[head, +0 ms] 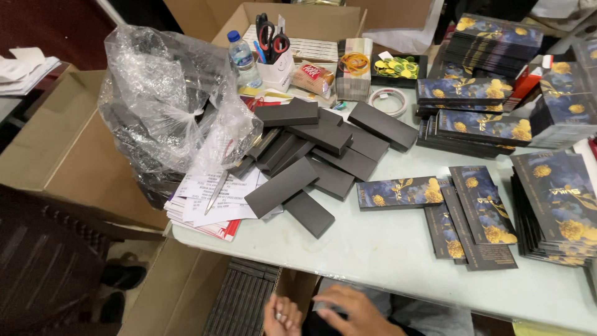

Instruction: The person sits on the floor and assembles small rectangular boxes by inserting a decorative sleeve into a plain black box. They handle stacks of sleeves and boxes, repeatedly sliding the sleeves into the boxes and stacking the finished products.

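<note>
White table: clear plastic bag left, pile of plain dark grey boxes centre, floral sleeves right. Below the table edge, right hand and left hand sit over a small grey object; grip cannot be told.

Only one view is given, taken from a camera worn on the head and tilted steeply downward and forward over the near edge of a pale table. The tabletop is seen from fairly close, its far side reached near the top of the frame, where an open cardboard box is cut off by the edge. The left hand and right hand are caught only at the very bottom, just below the table's near edge. The floor and a dark chair are taken in at the lower left. No second view is supplied, so no part of the scene is shared
</note>
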